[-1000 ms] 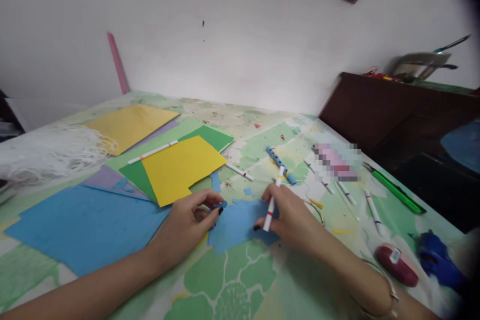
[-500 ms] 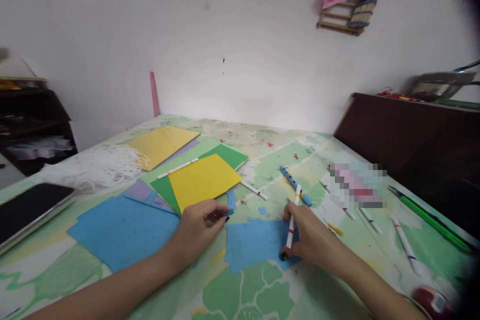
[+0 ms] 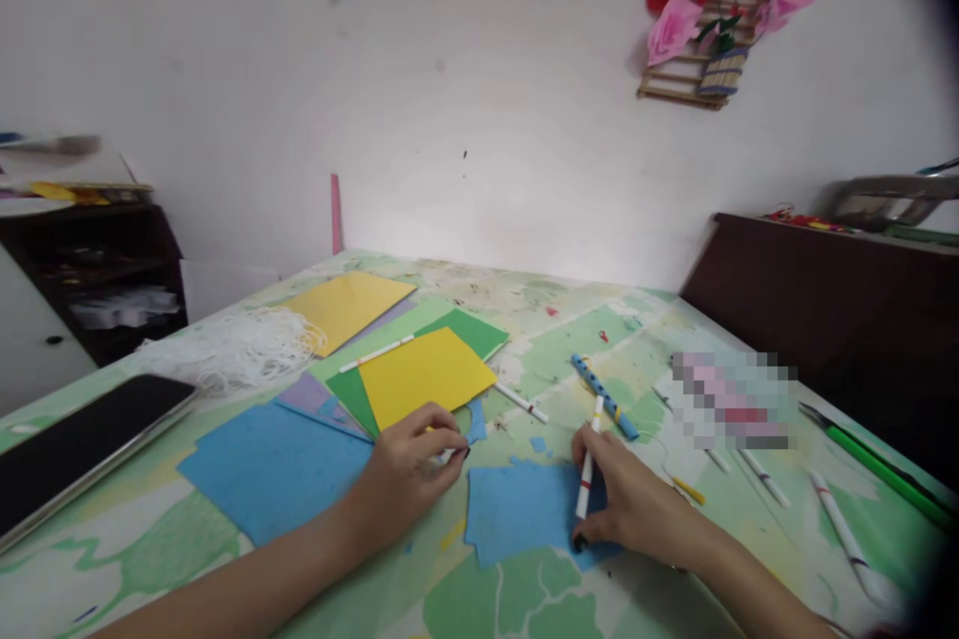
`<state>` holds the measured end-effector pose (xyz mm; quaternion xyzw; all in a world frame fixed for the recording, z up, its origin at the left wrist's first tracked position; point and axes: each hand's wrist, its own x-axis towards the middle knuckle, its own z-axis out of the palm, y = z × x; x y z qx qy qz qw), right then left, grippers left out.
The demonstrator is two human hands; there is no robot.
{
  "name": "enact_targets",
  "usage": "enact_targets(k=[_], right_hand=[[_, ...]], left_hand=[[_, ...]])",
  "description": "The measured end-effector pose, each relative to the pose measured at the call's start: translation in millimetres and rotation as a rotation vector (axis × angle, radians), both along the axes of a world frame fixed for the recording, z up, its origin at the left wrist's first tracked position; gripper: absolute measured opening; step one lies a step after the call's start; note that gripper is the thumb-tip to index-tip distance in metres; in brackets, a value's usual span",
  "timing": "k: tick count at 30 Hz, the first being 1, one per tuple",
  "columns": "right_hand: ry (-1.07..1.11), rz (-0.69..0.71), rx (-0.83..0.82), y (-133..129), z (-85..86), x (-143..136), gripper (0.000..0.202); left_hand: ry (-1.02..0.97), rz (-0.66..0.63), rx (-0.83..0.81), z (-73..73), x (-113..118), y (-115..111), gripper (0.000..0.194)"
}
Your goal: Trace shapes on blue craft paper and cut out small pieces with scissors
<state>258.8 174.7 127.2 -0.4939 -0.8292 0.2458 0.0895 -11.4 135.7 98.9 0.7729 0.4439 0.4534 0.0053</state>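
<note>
My right hand [image 3: 625, 489] holds a slim white marker [image 3: 585, 482] with a red band, tilted nearly upright between fingers and thumb. That hand rests at the right side of a small blue craft sheet [image 3: 516, 514] with uneven edges. To its left, my left hand [image 3: 420, 459] is closed in a pinch, thumb against fingers; what lies in the pinch, if anything, is hidden. Beneath and beside the left forearm is a larger blue sheet [image 3: 270, 469]. A yellow sheet [image 3: 424, 374] lies just beyond the left hand, on top of a green sheet [image 3: 465, 324].
Blue scraps [image 3: 537, 444] lie between the hands. A blue flute-shaped item [image 3: 603, 394] and several white markers [image 3: 764, 477] are at the right, with a green-handled tool [image 3: 888, 464]. White string [image 3: 240, 349] and a phone [image 3: 97, 449] are on the left.
The view has tilted up and turned slightly left, so everything sits lower and further right. The blue scrap at my left fingertips no longer shows. My right hand keeps its marker grip.
</note>
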Motion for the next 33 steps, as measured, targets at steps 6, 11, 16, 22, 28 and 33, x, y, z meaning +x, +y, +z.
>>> enact_targets(k=[6, 11, 16, 22, 28, 33], right_hand=[[0.009, 0.043, 0.046, 2.5, -2.2, 1.2, 0.053], [-0.009, 0.059, 0.011, 5.2, -4.8, 2.6, 0.054], [0.001, 0.057, 0.01, 0.9, -1.9, 3.7, 0.053], [-0.015, 0.067, -0.044, 0.0, -1.5, 5.0, 0.059], [-0.034, 0.048, -0.015, -4.3, -0.1, 3.9, 0.055], [-0.057, 0.027, -0.044, -9.1, 4.2, 2.8, 0.053]], left_hand=[[0.226, -0.076, 0.217, -3.7, -6.2, 0.5, 0.014], [0.383, 0.082, 0.073, -5.0, -15.1, 7.9, 0.019], [0.487, 0.022, -0.018, -6.6, -26.5, 21.7, 0.018], [0.545, 0.076, -0.127, -11.3, -34.9, 29.6, 0.018], [0.499, 0.129, -0.155, -13.7, -34.6, 26.8, 0.02], [0.475, 0.15, -0.185, -0.7, -40.2, 27.1, 0.026]])
